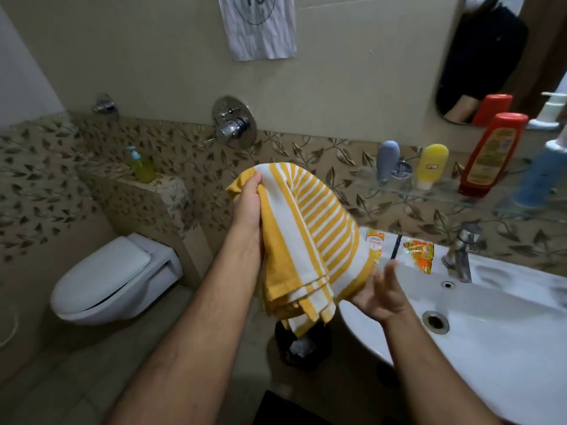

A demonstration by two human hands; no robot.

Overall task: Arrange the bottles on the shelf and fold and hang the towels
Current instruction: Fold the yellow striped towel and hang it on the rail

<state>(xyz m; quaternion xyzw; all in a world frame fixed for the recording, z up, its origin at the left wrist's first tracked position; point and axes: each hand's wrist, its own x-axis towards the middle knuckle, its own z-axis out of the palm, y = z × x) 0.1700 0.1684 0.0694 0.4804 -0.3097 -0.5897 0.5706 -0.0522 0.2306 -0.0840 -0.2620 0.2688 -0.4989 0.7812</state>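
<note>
Left hand grips the folded yellow-striped towel at its top, held up left of the sink. Right hand, fingers spread open, touches the towel's lower edge.

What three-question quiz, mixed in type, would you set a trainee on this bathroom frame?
1. True or false: the left hand grips the top of the yellow-and-white striped towel.
2. Which bottle on the glass shelf stands between the grey bottle and the red bottle? A) green pump bottle B) yellow bottle C) blue bottle
3. Fill in: the right hand, fingers spread, is at the towel's lower ____ edge.

Key
1. True.
2. B, the yellow bottle.
3. Right, beside the white ceramic sink.
</note>
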